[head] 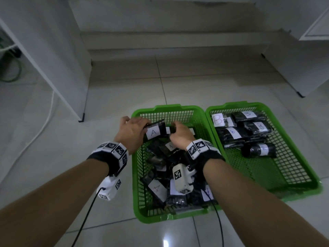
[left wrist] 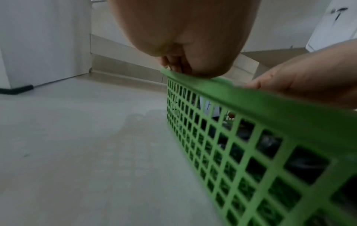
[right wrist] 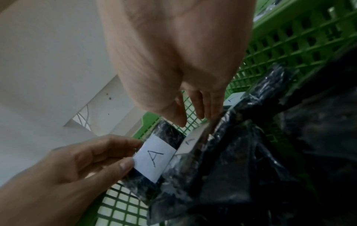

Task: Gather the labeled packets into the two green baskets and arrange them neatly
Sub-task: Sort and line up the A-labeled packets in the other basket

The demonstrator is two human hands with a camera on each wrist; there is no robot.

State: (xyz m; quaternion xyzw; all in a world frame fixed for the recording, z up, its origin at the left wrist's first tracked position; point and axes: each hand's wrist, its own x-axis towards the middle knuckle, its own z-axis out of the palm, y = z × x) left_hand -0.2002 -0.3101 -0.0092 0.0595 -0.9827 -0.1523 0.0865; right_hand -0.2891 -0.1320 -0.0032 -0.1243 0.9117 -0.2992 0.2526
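Gripping A packet | left hand fingers curled | right hand pinching neighbour

The right hand hides its packet's label; lower packets lie half-buried, labels unreadable.

Head view high, looking down, wrist views close under palms, all sharing left basket

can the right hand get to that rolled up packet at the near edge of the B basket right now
Probably not yet: the right hand is busy holding an A packet. The rolled packet lies uncovered, nothing blocking it.
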